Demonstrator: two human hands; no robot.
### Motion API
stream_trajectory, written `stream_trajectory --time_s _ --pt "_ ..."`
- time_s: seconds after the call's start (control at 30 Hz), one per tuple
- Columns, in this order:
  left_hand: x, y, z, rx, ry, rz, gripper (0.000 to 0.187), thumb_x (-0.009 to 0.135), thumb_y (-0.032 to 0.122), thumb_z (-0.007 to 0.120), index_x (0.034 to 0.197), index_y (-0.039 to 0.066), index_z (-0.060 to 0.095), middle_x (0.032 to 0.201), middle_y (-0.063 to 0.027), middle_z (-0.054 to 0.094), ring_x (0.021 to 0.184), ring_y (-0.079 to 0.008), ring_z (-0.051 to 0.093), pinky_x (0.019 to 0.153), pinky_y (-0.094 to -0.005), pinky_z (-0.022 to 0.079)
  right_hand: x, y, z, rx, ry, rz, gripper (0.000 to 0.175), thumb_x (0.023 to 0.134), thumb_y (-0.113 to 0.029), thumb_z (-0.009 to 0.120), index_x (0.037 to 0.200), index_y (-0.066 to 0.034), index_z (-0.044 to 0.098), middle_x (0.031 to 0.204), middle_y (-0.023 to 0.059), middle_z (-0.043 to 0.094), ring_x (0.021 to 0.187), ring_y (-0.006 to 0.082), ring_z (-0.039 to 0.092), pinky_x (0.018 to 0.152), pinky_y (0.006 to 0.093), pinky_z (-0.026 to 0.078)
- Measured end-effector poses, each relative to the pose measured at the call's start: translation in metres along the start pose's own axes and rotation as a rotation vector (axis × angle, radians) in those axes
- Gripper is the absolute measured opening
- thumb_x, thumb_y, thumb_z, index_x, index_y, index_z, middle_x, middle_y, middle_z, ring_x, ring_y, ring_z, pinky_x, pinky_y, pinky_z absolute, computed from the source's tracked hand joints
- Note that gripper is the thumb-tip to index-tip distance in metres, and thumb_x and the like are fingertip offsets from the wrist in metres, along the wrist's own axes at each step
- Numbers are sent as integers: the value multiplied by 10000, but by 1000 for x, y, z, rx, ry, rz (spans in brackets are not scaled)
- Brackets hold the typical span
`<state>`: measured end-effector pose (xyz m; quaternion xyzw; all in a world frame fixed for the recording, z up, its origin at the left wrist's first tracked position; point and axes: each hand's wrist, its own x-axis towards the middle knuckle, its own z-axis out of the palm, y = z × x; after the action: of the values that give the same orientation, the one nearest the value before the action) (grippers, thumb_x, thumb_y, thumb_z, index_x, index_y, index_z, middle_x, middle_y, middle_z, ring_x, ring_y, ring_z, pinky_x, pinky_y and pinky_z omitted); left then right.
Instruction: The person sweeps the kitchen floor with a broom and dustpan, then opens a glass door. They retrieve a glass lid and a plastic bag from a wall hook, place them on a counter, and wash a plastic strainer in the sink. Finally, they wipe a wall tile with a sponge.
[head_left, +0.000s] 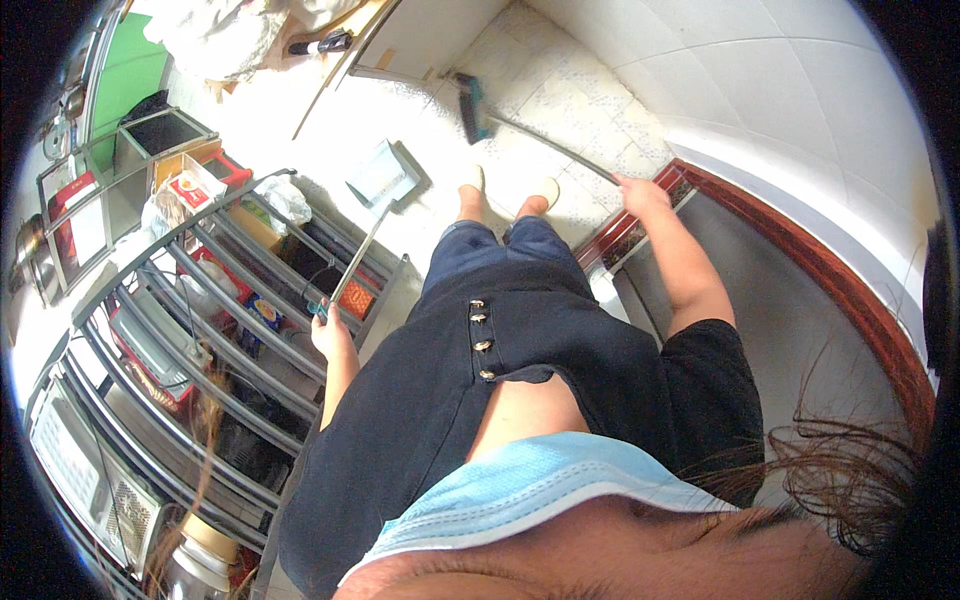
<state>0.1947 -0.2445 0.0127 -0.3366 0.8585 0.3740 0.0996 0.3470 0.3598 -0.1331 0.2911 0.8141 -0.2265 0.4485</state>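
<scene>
My left hand (332, 330) is closed around the upper end of a dustpan's long metal handle (358, 259). The pale blue dustpan (384, 178) rests on the floor ahead and to the left of my feet. My right hand (643, 196) grips the end of a broom's long handle (555, 146). That handle slants away to the broom head (471, 109), dark with teal parts and slightly blurred, over the patterned floor tiles (577, 94) beyond my feet. Broom head and dustpan are apart.
A tubular metal rack (225, 337) with boxes and plastic bags stands close on my left. A white panel (420, 34) and a tiled wall (720, 67) flank the floor ahead. On my right, a reddish-brown threshold (600, 238) borders a dark grey floor (765, 300).
</scene>
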Motion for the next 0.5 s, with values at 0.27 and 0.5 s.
stream_trajectory --time_s 0.27,0.5 --pt "-13 -2 14 14 -32 11 279 859 155 666 1118 52 646 752 39 575 581 -55 463 531 -227 377 -2 -32 26 486 22 135 442 961 -291 329 1391 -244 418 1305 208 515 1211 370 489 1018 433 373" --pt "-13 23 38 -53 -144 60 286 861 112 661 1132 25 633 847 34 599 690 -63 500 635 -217 414 46 -64 32 458 33 195 460 948 -329 389 1404 -275 395 1304 191 522 1201 345 504 1002 416 391"
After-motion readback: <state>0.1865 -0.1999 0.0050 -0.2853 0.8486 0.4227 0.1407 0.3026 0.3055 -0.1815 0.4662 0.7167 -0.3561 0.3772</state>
